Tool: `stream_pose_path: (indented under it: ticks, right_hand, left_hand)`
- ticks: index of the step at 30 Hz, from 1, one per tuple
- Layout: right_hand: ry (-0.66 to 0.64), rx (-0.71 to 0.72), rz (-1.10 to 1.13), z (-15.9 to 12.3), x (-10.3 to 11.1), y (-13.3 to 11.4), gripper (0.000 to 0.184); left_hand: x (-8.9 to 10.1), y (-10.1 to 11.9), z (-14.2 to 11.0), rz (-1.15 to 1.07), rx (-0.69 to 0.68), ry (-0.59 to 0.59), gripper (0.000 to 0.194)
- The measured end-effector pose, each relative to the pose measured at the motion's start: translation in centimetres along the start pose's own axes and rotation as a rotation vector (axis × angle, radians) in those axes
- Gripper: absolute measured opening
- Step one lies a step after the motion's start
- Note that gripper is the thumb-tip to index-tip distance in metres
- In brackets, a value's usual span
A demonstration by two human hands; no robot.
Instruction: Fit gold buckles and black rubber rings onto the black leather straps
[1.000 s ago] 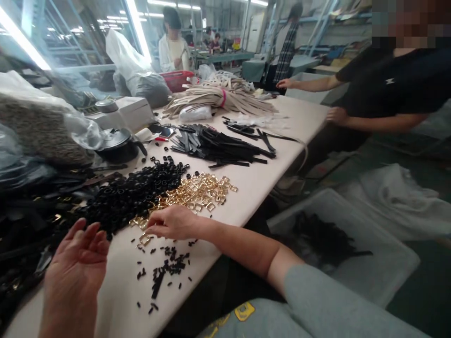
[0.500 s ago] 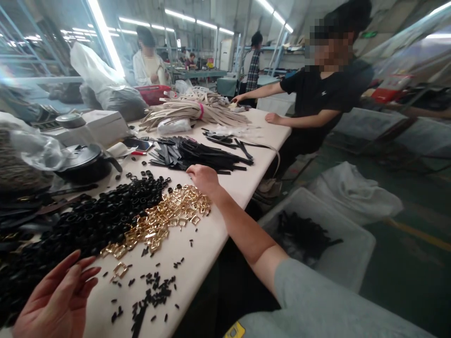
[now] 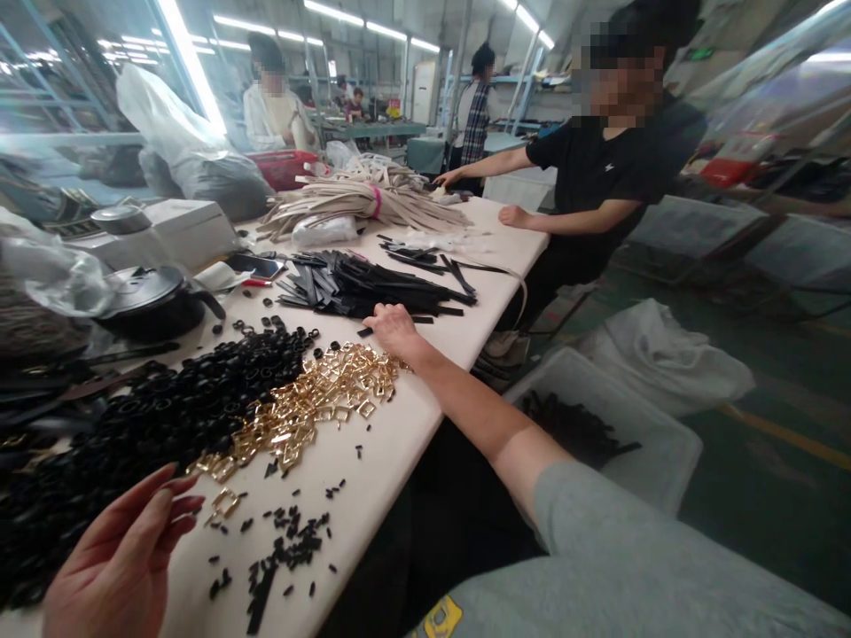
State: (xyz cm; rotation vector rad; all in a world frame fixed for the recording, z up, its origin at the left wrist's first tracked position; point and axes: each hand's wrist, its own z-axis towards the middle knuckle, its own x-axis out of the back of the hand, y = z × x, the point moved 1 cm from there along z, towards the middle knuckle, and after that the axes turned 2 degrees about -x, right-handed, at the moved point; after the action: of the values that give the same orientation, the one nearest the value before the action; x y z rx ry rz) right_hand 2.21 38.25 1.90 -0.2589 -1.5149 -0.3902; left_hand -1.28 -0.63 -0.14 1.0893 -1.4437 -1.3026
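Note:
My left hand [image 3: 123, 554] is at the lower left beside the heap of black loops [image 3: 199, 390], palm up, with its fingers loosely curled and their tips apart. No object shows in it. Close to its fingertips lies a single gold rectangular buckle [image 3: 224, 503]. Farther out, my right hand [image 3: 394, 330] is at the near edge of a pile of black strips [image 3: 346, 282]. Its fingers are closed over a black strip [image 3: 365, 332], whose end pokes out on the left. Gold buckles [image 3: 319, 394] lie heaped just below that hand.
Small black bits [image 3: 292, 540] are scattered at the table's near edge. Behind are a black pot [image 3: 150, 306], a phone [image 3: 253, 266] and bundled beige strips [image 3: 372, 199]. A co-worker [image 3: 598, 177] leans on the far right corner. A plastic bin [image 3: 665, 452] stands right of the table.
My right hand has moved slightly right and down onto a black strip at the pile's edge. My left hand has shifted a little to the right, still curled. The view has tilted slightly.

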Motion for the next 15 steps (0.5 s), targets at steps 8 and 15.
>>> stream_pose_path:
  ticks: [8, 15]
  right_hand:
    - [0.025, 0.094, -0.075, 0.7, 0.8, -0.7, 0.033]
    - [0.042, 0.197, -0.11, 1.3, 1.0, -0.9, 0.033]
  left_hand:
    - [-1.3, 1.6, -0.6, -0.084, 0.025, 0.064, 0.028]
    - [-1.2, 1.5, -0.8, -0.052, -0.033, 0.031, 0.033]
